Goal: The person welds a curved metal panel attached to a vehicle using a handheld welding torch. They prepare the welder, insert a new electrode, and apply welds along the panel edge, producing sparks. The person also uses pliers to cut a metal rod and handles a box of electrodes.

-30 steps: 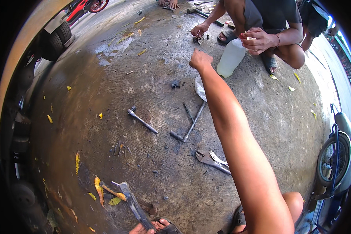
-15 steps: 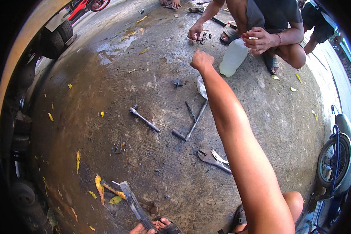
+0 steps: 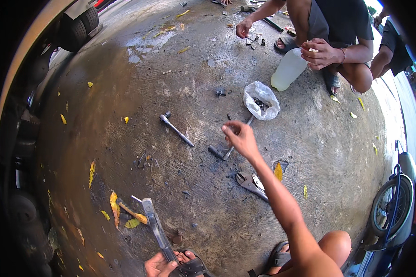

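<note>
Outdoors in daylight, on a rough concrete floor (image 3: 180, 194), grey and stained dark with oil, paler and wet-looking towards the top. Strewn with yellow fallen leaves (image 3: 113, 203) (thickest at the lower left). Bordered on the left by the side of a vehicle with dual tyres (image 3: 81, 25) at the top corner. At the right edge, a parked motorcycle wheel (image 3: 393, 210). Small dark grit scattered throughout.
</note>
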A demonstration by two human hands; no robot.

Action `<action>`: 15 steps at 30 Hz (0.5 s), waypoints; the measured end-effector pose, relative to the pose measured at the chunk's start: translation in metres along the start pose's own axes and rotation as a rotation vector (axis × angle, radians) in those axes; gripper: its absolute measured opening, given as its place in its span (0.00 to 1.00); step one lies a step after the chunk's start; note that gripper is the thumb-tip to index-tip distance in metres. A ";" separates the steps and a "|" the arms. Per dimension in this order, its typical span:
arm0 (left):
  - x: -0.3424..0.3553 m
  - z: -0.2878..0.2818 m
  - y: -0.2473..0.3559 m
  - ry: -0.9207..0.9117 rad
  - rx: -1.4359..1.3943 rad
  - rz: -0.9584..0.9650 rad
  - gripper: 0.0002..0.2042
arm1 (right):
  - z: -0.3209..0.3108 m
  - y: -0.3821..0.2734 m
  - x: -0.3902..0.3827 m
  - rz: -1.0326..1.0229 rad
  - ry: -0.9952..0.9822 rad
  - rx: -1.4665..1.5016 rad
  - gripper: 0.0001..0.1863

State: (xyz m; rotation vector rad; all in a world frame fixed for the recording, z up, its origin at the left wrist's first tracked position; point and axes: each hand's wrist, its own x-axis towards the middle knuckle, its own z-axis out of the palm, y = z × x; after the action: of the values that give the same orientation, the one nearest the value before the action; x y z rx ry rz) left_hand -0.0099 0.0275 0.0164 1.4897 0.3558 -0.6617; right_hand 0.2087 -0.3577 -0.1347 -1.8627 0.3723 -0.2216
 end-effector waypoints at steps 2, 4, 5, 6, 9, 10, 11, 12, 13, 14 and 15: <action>0.004 -0.004 0.003 -0.001 0.010 0.006 0.14 | 0.016 0.018 -0.028 0.065 -0.002 0.173 0.17; 0.006 -0.009 -0.006 -0.013 0.019 0.053 0.14 | 0.019 0.026 -0.036 0.083 0.009 0.202 0.16; 0.004 -0.007 -0.009 -0.006 0.024 0.063 0.14 | 0.014 0.030 -0.037 0.086 0.010 0.225 0.17; 0.001 -0.005 -0.012 0.001 0.028 0.074 0.15 | 0.011 0.035 -0.037 0.088 0.009 0.248 0.17; -0.007 -0.004 -0.007 -0.033 0.032 0.029 0.15 | 0.005 0.046 -0.022 0.047 0.099 0.249 0.17; -0.009 -0.002 -0.002 -0.043 0.022 0.023 0.15 | 0.001 0.045 -0.015 0.029 0.126 0.233 0.17; -0.010 0.001 0.003 -0.043 0.013 0.022 0.15 | 0.001 0.041 -0.004 0.013 0.138 0.152 0.16; -0.012 0.002 0.004 -0.052 -0.002 0.008 0.15 | -0.004 0.040 0.005 0.002 0.171 0.157 0.16; -0.012 -0.001 0.001 -0.037 0.004 0.021 0.14 | -0.009 0.038 0.018 -0.009 0.202 0.163 0.15; -0.009 -0.006 -0.005 -0.054 0.006 0.028 0.14 | -0.021 0.052 0.033 -0.056 0.229 0.105 0.15; -0.008 -0.015 -0.013 -0.042 0.008 0.045 0.14 | -0.023 0.043 0.048 -0.035 0.251 0.114 0.16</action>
State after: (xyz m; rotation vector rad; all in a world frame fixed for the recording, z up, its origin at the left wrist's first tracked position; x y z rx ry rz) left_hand -0.0209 0.0447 0.0094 1.4852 0.2868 -0.6583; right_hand 0.2398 -0.4074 -0.1697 -1.7339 0.4881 -0.4935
